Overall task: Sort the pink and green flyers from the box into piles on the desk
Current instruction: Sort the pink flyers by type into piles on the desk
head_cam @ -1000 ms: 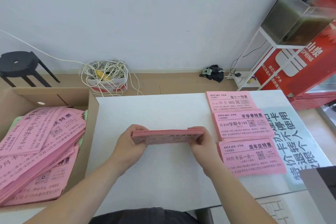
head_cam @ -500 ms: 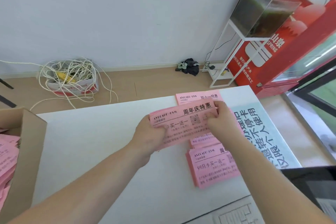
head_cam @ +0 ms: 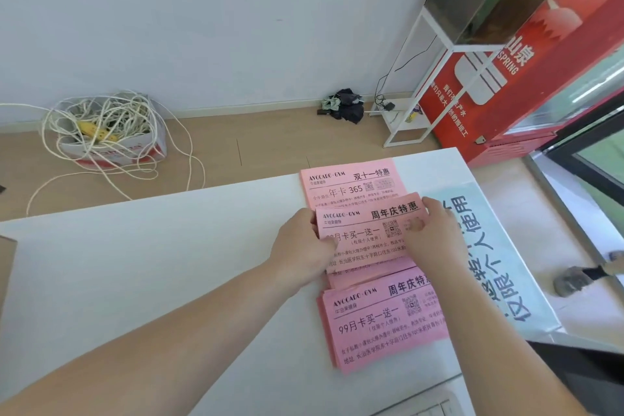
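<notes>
Left hand (head_cam: 300,246) and right hand (head_cam: 437,235) pinch thin rectangular pink paper flyers (head_cam: 364,240).

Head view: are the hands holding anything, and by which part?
Yes: a bundle of pink flyers. The left hand grips its left edge, thumb on top; the right hand pinches its right edge near the top corner.

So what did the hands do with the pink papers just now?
The left hand and right hand carried the pink stack rightward across the desk, turning it face up over the middle pile. They still grip it. The far pile and near pile stayed put.
</notes>
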The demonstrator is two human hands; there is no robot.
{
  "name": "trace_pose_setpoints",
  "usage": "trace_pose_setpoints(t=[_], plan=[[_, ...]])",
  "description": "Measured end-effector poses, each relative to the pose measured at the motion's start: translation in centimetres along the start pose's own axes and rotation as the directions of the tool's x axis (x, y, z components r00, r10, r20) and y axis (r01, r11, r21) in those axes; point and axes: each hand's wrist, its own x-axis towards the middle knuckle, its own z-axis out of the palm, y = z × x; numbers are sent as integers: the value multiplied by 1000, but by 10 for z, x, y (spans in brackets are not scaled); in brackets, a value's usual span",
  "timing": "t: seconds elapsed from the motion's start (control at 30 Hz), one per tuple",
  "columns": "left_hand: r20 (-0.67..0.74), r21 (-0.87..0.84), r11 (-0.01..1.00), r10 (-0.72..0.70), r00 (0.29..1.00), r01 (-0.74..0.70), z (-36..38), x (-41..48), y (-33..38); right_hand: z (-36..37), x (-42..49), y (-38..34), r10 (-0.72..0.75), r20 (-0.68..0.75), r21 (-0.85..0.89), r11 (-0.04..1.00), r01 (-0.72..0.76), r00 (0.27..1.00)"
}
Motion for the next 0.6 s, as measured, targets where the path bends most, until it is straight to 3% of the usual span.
trace_pose_setpoints(t=[0.17,0.37,0.6], plan=[[-41,238,970,62,997,-51,-11,-11,-12,9,-1,10,42,-43,-37,998,-44,998],[132,154,984,72,989,-92,2,-29,-18,13,-3,4,77,23,183,980,-79,997],[187,133,989,36,982,-62,3,-34,-19,9,-3,7,114,24,191,975,-116,993]])
